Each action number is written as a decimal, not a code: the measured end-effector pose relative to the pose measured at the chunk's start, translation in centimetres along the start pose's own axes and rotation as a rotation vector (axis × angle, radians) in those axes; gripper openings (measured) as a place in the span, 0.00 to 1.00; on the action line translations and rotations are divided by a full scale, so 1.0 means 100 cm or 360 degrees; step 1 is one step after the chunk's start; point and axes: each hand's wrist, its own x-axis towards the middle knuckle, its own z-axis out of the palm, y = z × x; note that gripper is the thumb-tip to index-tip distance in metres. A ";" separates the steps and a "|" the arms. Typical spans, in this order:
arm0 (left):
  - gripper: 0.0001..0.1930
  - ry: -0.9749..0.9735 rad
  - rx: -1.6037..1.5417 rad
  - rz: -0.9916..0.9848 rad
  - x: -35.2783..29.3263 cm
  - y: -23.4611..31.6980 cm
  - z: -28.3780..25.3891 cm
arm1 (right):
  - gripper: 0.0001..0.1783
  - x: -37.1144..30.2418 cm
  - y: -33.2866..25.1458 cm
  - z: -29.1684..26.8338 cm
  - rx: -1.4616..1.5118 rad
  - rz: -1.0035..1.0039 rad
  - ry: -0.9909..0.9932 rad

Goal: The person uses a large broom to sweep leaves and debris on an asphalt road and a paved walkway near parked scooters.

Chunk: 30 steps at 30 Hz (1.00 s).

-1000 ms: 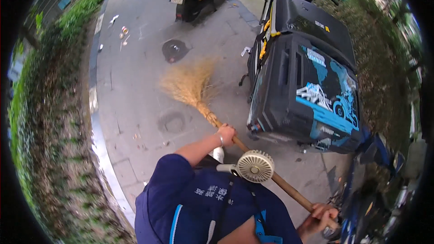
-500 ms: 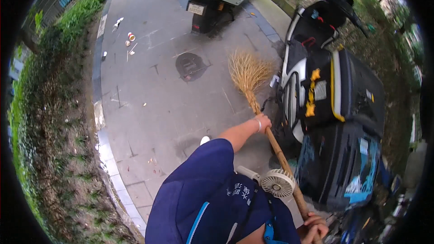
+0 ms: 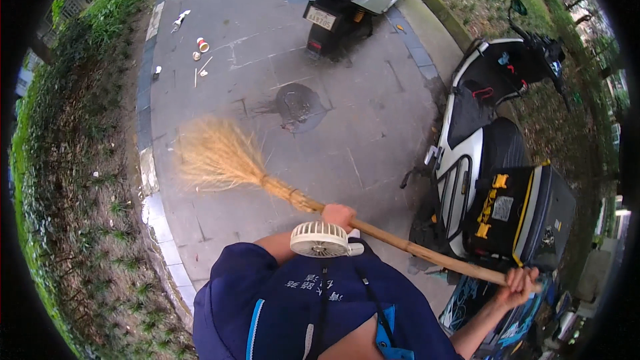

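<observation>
A broom with a straw-coloured twig head [image 3: 223,157] and a long wooden handle [image 3: 417,249] lies across the view in front of me. My left hand [image 3: 339,217] is closed round the handle just behind the bound neck. Near the far right end of the handle, my right hand [image 3: 521,283] is wrapped round the wood. The bristles are fanned out and slightly blurred over the grey paving [image 3: 313,173]. Whether they touch it I cannot tell.
A paper cup [image 3: 203,45] and white scraps [image 3: 180,21] lie far left on the path. A parked scooter [image 3: 460,167] with a black box stands right, another scooter [image 3: 333,7] ahead. A planted bed [image 3: 100,193] borders the left. A handheld-type fan [image 3: 320,240] hangs at my chest.
The broom head has swung from beside the right scooter to the left side of the path. My left hand moved left, my right hand right and upward. The view has shifted.
</observation>
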 end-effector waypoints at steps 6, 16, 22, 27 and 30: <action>0.07 0.0373 -0.0072 0.0597 0.175 -0.012 -0.091 | 0.06 0.058 0.015 0.109 -0.0404 -0.0427 0.0282; 0.10 -0.0071 0.0108 -0.0306 0.249 -0.238 -0.152 | 0.07 0.301 0.268 0.195 -0.0192 0.0099 0.0113; 0.08 0.0266 0.0101 -0.0427 0.245 -0.243 -0.302 | 0.04 0.448 0.326 0.177 0.0336 0.0176 -0.0397; 0.07 0.0743 0.0337 -0.0442 0.264 -0.349 -0.421 | 0.07 0.531 0.441 0.264 0.0543 0.0168 -0.0558; 0.06 0.1088 0.0329 -0.0368 0.256 -0.423 -0.502 | 0.08 0.563 0.509 0.370 0.0642 0.0109 -0.0644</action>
